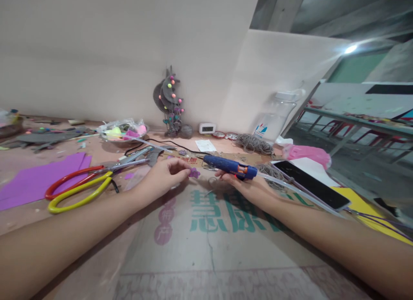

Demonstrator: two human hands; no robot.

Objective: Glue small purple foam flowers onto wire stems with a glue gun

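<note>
Between the thumb and fingers of my left hand (169, 175) is a small purple flower (194, 172), perhaps of foam or felt. My right hand (247, 186) is closed around a blue hot glue gun (222, 163), its nozzle pointing left toward the flower, with a gap between them. From the gun's back end runs a long clear glue stick (290, 185). A small orange-red light glows on the gun. Both hands are above a printed cardboard sheet (206, 252).
Scissors (80, 188) with red and yellow handles lie left beside purple sheets (35, 179). Behind are a bowl of bright pieces (124, 132), a grey moon ornament (169, 98), a small clock (207, 128), grey yarn (253, 144) and a bottle (274, 117). A phone (311, 184) lies right.
</note>
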